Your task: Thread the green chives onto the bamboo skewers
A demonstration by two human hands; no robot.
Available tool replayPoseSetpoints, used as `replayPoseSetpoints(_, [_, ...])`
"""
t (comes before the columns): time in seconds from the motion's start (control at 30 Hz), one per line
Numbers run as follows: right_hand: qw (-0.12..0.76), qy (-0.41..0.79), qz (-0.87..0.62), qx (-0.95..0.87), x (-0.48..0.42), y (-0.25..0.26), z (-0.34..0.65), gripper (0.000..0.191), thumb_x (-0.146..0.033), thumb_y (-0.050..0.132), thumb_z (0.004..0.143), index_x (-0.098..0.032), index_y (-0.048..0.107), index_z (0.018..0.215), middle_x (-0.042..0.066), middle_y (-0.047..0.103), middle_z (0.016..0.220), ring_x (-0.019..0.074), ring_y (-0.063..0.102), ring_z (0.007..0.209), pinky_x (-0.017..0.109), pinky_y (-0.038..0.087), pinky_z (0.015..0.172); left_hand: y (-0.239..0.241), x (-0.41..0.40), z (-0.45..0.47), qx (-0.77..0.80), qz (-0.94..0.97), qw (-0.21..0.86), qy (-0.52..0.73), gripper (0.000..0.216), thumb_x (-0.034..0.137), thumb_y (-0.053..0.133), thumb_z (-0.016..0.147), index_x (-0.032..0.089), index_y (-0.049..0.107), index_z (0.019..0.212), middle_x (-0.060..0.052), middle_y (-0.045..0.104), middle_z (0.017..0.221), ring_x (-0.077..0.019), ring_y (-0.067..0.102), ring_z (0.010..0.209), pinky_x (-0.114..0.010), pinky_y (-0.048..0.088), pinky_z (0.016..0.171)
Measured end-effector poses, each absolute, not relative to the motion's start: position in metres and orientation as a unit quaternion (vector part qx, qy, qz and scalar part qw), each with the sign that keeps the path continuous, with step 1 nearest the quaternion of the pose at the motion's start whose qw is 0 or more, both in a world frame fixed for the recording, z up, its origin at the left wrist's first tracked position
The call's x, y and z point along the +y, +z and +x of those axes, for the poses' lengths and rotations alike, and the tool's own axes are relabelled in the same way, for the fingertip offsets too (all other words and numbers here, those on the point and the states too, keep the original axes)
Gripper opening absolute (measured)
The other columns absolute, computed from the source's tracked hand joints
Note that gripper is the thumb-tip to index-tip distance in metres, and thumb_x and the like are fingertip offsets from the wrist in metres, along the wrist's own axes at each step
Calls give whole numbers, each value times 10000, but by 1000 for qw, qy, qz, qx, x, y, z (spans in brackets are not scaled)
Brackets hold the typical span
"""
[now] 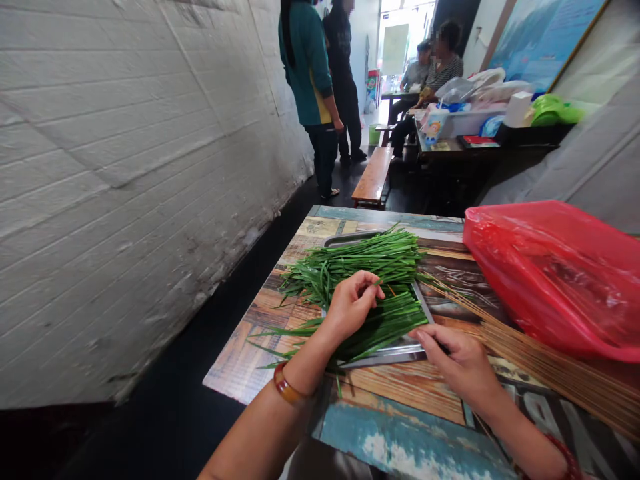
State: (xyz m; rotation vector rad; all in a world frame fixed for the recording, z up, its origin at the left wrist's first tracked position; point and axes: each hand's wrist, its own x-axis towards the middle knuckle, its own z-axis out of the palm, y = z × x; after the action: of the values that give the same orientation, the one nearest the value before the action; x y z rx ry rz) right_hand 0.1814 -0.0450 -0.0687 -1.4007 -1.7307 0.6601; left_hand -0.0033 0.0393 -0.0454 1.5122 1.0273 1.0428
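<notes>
view from above a person's two bare hands at a patterned wooden bench. a loose pile of long green chives lies across a shallow metal tray in the middle of the bench, with some leaves spilling off its left edge. the left hand rests on the pile, its grip pinched together on a few chives between thumb and fingertips. the right hand sits at the tray's near right corner with curled fingers; whether its grip is closed on anything cannot be told. a spread of thin bamboo skewers lies to the right, beside a red plastic bag.

the chives look light, limp and easily bruised, so a gentle pinch on a few leaves at once, close to their firmer ends, seems best.

the pile hides most of the tray, the bag's contents are unclear, and the right forearm is cut off. people stand and sit far off.
</notes>
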Motion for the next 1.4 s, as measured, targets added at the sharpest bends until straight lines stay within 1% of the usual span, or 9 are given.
replayPoseSetpoints(0.07, [401, 259, -554, -682, -45, -69, 181, 285, -338, 468, 862, -204, 707, 787, 45, 733, 759, 191, 676, 682, 283, 534, 650, -47, 40, -3, 431, 617, 502, 426, 94, 216, 520, 788, 137, 561, 818, -20, 633, 725, -74, 520, 555, -194, 409, 553])
replayPoseSetpoints(0.13, [402, 259, -552, -683, -46, -69, 181, 280, -343, 471, 861, -212, 708, 792, 43, 736, 768, 193, 680, 691, 286, 536, 650, -49, 40, -3, 444, 610, 496, 429, 103, 229, 544, 777, 134, 575, 797, -20, 629, 705, -82, 530, 564, -195, 410, 553])
replayPoseSetpoints(0.23, [398, 262, -546, -689, -46, -70, 182, 267, -343, 478, 864, -216, 706, 803, 39, 738, 783, 194, 684, 710, 286, 536, 657, -51, 41, -5, 461, 626, 450, 440, 104, 237, 588, 749, 134, 598, 738, -7, 590, 651, -92, 513, 589, -194, 401, 556])
replayPoseSetpoints(0.3, [394, 265, -540, -695, -46, -70, 182, 260, -338, 481, 865, -219, 705, 806, 38, 740, 796, 197, 686, 727, 289, 536, 669, -51, 41, -6, 464, 637, 423, 446, 107, 239, 607, 736, 135, 615, 710, -6, 579, 657, -93, 496, 606, -193, 396, 558])
replayPoseSetpoints(0.47, [395, 263, -538, -697, -46, -67, 181, 262, -333, 473, 865, -234, 707, 800, 36, 741, 787, 202, 687, 717, 296, 536, 662, -47, 39, -3, 458, 626, 455, 437, 127, 257, 620, 726, 132, 633, 703, -2, 575, 635, -85, 474, 563, -184, 384, 508])
replayPoseSetpoints(0.57, [395, 265, -540, -695, -46, -67, 181, 262, -330, 472, 865, -234, 706, 799, 33, 740, 782, 200, 685, 710, 293, 534, 655, -46, 38, -2, 458, 632, 455, 429, 140, 262, 626, 717, 129, 628, 672, 0, 569, 612, -87, 476, 554, -186, 381, 503])
replayPoseSetpoints(0.77, [396, 260, -545, -692, -46, -68, 181, 269, -336, 478, 863, -217, 710, 798, 33, 739, 779, 191, 686, 708, 280, 534, 652, -47, 38, -3, 457, 643, 434, 435, 106, 220, 603, 713, 127, 652, 728, -11, 597, 662, -94, 500, 596, -197, 393, 557])
replayPoseSetpoints(1.07, [392, 263, -539, -697, -46, -70, 182, 272, -326, 470, 867, -219, 711, 799, 34, 741, 784, 193, 687, 710, 282, 537, 644, -48, 39, -3, 459, 634, 443, 438, 106, 237, 620, 705, 134, 629, 684, 3, 578, 614, -90, 493, 558, -192, 392, 520])
replayPoseSetpoints(1.4, [388, 261, -536, -703, -45, -71, 183, 264, -322, 475, 872, -215, 704, 796, 32, 740, 785, 193, 689, 714, 278, 529, 645, -49, 39, -5, 451, 655, 416, 441, 104, 235, 606, 733, 140, 635, 703, 2, 578, 641, -95, 493, 582, -204, 388, 551])
